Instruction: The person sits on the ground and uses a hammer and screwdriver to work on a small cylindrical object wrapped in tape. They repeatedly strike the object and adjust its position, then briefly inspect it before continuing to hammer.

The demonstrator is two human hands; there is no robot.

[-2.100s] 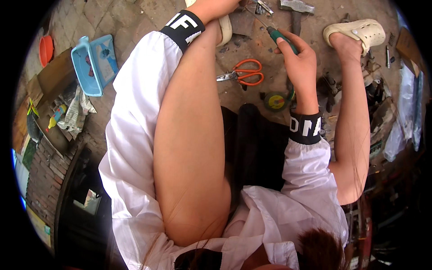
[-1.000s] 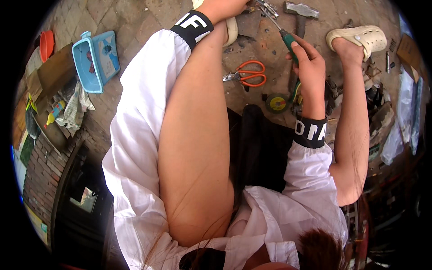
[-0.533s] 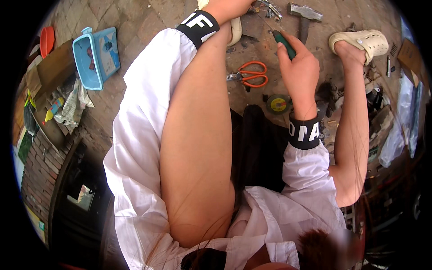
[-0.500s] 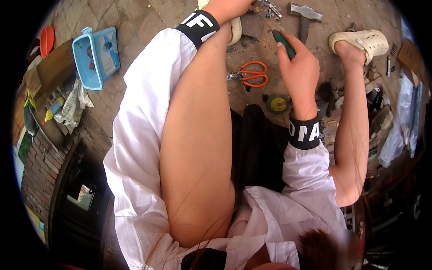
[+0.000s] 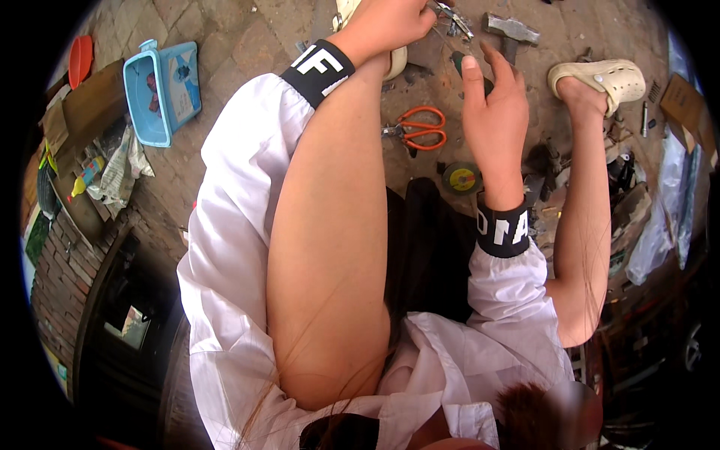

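My left hand is at the top edge, fingers curled beside small metal pieces; what it holds is too small to make out. My right hand is round a green-handled tool, thumb and index finger raised and the shaft largely obscured. Orange-handled scissors lie on the paving between my legs, with a round yellow-centred disc below them. A hammer lies beyond my right hand.
A blue plastic tub and red basin stand left, near cardboard and a yellow bottle. My clog-shod right foot is right of the hammer. Plastic sheeting and a cardboard box lie far right.
My right hand has shifted down from its earlier position, its forefinger now less wrapped and the tool more hidden. My left hand has moved slightly rightward along the top edge.
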